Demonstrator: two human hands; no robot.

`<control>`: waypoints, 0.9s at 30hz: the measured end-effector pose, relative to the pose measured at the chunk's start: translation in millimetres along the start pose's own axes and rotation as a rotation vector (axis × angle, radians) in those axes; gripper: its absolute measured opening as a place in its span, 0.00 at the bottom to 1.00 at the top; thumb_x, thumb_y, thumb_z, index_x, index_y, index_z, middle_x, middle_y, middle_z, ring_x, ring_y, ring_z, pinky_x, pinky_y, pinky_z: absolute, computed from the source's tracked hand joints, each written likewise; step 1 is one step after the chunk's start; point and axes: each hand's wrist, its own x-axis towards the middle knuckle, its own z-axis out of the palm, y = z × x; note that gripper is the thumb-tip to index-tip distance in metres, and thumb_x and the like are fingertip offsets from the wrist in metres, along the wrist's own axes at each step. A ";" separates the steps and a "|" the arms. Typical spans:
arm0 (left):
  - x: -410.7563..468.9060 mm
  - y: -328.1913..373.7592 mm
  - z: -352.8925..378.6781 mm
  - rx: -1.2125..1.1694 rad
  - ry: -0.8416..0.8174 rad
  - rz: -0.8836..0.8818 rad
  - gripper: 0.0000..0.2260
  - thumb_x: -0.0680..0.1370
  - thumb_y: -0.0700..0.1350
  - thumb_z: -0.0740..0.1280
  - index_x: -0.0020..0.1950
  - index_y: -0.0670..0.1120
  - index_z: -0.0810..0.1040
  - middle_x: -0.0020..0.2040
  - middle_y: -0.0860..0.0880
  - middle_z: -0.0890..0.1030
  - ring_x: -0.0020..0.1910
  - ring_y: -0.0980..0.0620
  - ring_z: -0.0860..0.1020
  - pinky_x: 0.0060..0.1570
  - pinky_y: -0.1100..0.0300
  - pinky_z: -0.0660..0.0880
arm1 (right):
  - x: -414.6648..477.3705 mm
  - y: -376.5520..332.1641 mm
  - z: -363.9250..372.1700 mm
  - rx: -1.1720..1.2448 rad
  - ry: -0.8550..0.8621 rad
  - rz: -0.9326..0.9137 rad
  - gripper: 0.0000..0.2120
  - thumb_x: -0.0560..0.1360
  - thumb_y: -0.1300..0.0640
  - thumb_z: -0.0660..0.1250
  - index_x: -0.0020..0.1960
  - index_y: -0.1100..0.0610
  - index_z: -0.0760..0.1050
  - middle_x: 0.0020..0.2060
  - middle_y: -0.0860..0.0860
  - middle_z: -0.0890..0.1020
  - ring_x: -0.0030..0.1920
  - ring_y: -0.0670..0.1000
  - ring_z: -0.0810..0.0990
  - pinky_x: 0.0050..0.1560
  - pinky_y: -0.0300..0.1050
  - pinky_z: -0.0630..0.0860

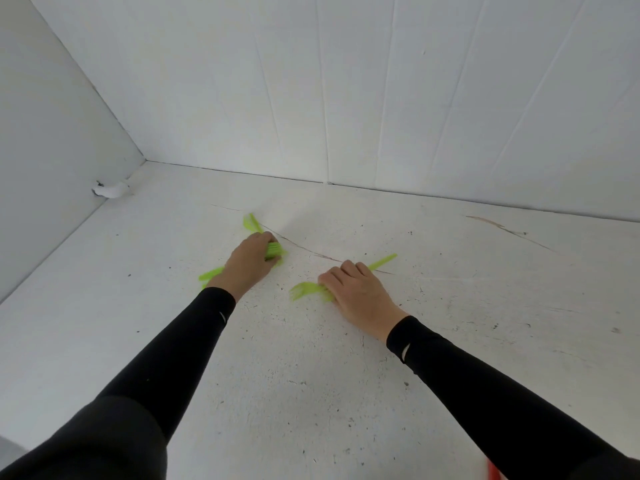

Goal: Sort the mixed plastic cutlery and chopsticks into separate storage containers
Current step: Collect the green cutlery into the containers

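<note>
Left hand [250, 263] grips a bundle of green cutlery [273, 250] on the white tabletop [311, 375], right hand [356, 292] closes over green forks [304, 291]; square each bundle before lifting, containers unseen

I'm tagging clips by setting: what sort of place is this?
Probably a makeshift recording booth, not a kitchen: plain white panel walls, a scuffed white tabletop, and only green plastic cutlery under the hands.
</note>
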 end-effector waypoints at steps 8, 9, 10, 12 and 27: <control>-69.0 65.5 25.9 -0.042 -0.176 0.325 0.12 0.75 0.38 0.68 0.57 0.46 0.77 0.55 0.49 0.76 0.52 0.48 0.77 0.52 0.53 0.75 | -7.3 2.9 -51.5 0.292 -0.071 0.568 0.09 0.81 0.56 0.59 0.59 0.57 0.73 0.32 0.44 0.69 0.33 0.48 0.69 0.32 0.42 0.60; -76.4 72.6 28.5 -0.047 -0.204 0.361 0.12 0.76 0.38 0.68 0.58 0.46 0.77 0.56 0.49 0.77 0.52 0.49 0.77 0.53 0.53 0.75 | -8.8 4.6 -52.6 0.313 -0.109 0.596 0.11 0.82 0.53 0.59 0.61 0.56 0.71 0.33 0.43 0.68 0.31 0.45 0.68 0.30 0.40 0.59; -82.8 76.9 30.0 -0.059 -0.214 0.385 0.12 0.76 0.39 0.68 0.59 0.46 0.76 0.56 0.50 0.77 0.52 0.50 0.77 0.53 0.56 0.74 | -10.4 5.8 -52.8 0.325 -0.142 0.619 0.12 0.82 0.51 0.58 0.62 0.55 0.70 0.33 0.42 0.68 0.31 0.43 0.67 0.29 0.40 0.59; -90.2 80.1 28.0 -0.110 -0.168 0.370 0.13 0.77 0.40 0.68 0.61 0.46 0.76 0.53 0.49 0.80 0.50 0.50 0.78 0.49 0.61 0.73 | -13.6 8.7 -50.5 0.302 -0.225 0.646 0.13 0.82 0.50 0.59 0.63 0.54 0.71 0.32 0.42 0.69 0.30 0.42 0.67 0.29 0.40 0.60; -94.5 67.1 -27.8 -0.971 0.163 -0.255 0.12 0.76 0.47 0.73 0.53 0.41 0.76 0.38 0.45 0.83 0.34 0.49 0.82 0.39 0.55 0.80 | 3.0 -4.7 -34.5 0.053 -0.477 0.035 0.17 0.81 0.60 0.61 0.67 0.48 0.72 0.57 0.51 0.69 0.39 0.52 0.72 0.35 0.44 0.64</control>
